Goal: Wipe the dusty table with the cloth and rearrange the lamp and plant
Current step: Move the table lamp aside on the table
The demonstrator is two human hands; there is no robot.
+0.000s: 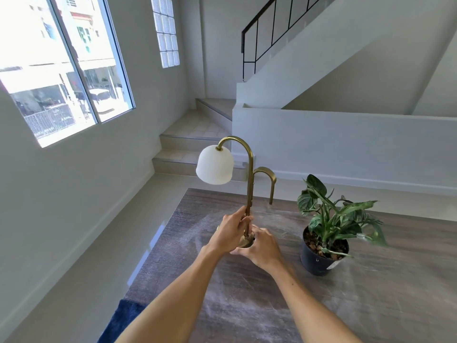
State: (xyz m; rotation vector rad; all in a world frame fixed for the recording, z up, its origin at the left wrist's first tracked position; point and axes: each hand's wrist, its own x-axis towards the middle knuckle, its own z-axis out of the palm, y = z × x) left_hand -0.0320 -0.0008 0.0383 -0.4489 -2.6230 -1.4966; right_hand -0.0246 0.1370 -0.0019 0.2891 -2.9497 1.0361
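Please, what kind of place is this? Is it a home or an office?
Most likely a home, on the ground floor beside the stairs. A tiled staircase with a black railing rises behind the dusty wooden table, and a decorative brass lamp and a potted plant are there.

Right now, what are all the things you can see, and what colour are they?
lamp: one, brass with a white shade, held up over the table's left part
plant: one, green leaves in a black pot, on the table to the right of the lamp
table: one, grey-brown wood, dusty
cloth: one, dark blue, at the table's near left edge
stairs: beige steps, behind the table
window: one large, left wall
left hand: gripping the lamp's stem
right hand: at the lamp's base
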